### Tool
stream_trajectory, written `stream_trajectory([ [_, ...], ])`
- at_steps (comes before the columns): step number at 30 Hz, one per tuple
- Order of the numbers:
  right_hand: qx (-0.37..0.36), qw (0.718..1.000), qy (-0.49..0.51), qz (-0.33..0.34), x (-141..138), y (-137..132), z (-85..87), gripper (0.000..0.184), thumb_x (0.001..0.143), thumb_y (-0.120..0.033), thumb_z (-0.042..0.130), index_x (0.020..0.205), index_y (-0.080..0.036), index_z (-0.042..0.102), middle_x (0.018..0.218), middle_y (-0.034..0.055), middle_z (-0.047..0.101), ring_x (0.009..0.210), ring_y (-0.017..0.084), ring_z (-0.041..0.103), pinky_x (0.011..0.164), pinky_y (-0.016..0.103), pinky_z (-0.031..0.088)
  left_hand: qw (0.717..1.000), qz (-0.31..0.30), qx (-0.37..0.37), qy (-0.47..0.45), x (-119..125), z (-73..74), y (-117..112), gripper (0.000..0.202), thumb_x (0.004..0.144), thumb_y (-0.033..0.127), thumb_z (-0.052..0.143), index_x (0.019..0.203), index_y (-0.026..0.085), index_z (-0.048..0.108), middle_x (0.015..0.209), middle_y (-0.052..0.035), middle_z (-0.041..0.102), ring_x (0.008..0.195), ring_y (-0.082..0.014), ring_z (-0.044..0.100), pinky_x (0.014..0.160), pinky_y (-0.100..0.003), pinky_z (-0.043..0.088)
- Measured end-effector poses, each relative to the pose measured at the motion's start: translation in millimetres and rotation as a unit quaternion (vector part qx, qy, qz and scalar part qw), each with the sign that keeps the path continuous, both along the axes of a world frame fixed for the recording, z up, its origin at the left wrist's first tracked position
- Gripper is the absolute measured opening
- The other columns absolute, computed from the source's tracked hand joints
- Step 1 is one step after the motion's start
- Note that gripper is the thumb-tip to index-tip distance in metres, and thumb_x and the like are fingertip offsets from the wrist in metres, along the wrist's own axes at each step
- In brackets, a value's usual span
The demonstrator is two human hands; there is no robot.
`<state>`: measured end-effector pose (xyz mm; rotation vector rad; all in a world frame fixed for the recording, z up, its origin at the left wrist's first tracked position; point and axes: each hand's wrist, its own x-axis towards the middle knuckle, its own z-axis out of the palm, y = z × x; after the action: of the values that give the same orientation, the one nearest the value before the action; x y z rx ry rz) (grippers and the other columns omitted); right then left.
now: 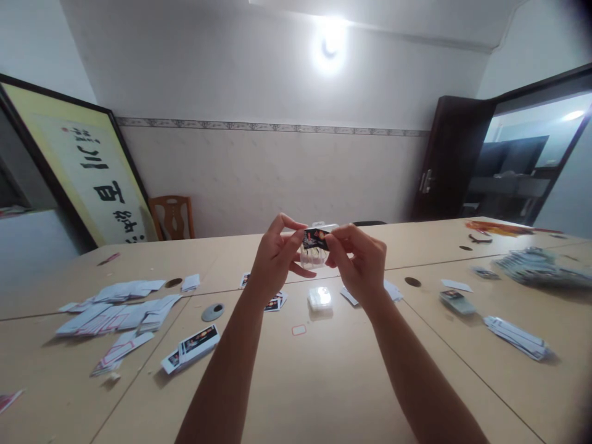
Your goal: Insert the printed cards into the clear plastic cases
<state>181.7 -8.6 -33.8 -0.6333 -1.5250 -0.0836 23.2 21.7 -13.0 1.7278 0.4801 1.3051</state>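
Across the table, a wide pale wooden top filling the lower view, loose cards lie in groups. Beyond the table's far left corner a framed calligraphy panel leans on the wall, with a wooden chair beside it. A spread of white cards covers the table's left part, and a fanned stack lies on its right part.

Above the table's middle, the left hand and right hand are raised together. Both are closed in a fingertip pinch on a small clear case, one at each side, with a dark printed card at its top edge. A second clear case rests on the table just below the hands, and a tiny red-edged label lies nearer the table's front.
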Motion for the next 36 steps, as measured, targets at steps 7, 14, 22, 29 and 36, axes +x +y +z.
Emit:
stream_trajectory([
  [7, -0.004, 1.0, -0.003, -0.011, -1, 1, -1.6, 0.02, 0.096, -0.031, 0.058, 0.077, -0.024, 0.056, 0.059, -0.0051, 0.058, 0.049, 0.01, 0.057, 0.048, 0.025, 0.05, 1.0, 0.004, 0.0, -0.007, 1, -1.7, 3, 0.033, 0.087, 0.047, 0.067, 0.093, 0.022, 0.047, 0.07, 0.0051, 0.061, 0.046, -0.01, 0.062, 0.042, -0.026, 0.062],
  [14, -0.005, 1.0, 0.002, -0.006, -2, 2, -2.0, 0.02, 0.095, -0.032, 0.059, 0.076, -0.025, 0.055, 0.058, -0.0051, 0.058, 0.048, 0.01, 0.057, 0.047, 0.025, 0.051, 1.0, -0.004, 0.009, 0.001, 0, -1.0, 6, 0.026, 0.09, 0.045, 0.064, 0.094, 0.024, 0.048, 0.065, 0.0074, 0.056, 0.042, -0.0067, 0.054, 0.044, -0.026, 0.062],
  [22, -0.018, 1.0, 0.009, 0.021, 1, 5, -1.8, 0.021, 0.095, -0.034, 0.06, 0.076, -0.025, 0.056, 0.057, -0.0049, 0.06, 0.049, 0.01, 0.059, 0.048, 0.025, 0.051, 1.0, 0.001, 0.006, 0.007, 1, -2.7, 8, 0.03, 0.089, 0.047, 0.064, 0.095, 0.024, 0.047, 0.073, 0.0034, 0.066, 0.053, -0.0145, 0.069, 0.044, -0.027, 0.063],
  [29, -0.02, 0.997, 0.055, 0.044, 0, 4, 1.0, 0.022, 0.094, -0.033, 0.062, 0.076, -0.023, 0.056, 0.056, -0.0056, 0.058, 0.045, 0.009, 0.057, 0.044, 0.024, 0.047, 1.0, 0.021, 0.0, -0.005, 2, -0.5, 0, 0.035, 0.088, 0.049, 0.066, 0.097, 0.022, 0.046, 0.079, 0.0005, 0.071, 0.058, -0.019, 0.074, 0.042, -0.027, 0.062],
  [36, -0.026, 0.993, 0.111, -0.013, -1, -6, 5.1, 0.028, 0.093, -0.035, 0.064, 0.069, -0.023, 0.056, 0.05, -0.007, 0.045, 0.041, 0.007, 0.044, 0.039, 0.025, 0.033, 0.999, 0.031, 0.012, -0.007, 0, 2.4, -10, 0.034, 0.089, 0.049, 0.066, 0.096, 0.022, 0.048, 0.079, 0.0006, 0.071, 0.058, -0.0201, 0.074, 0.041, -0.028, 0.063],
])
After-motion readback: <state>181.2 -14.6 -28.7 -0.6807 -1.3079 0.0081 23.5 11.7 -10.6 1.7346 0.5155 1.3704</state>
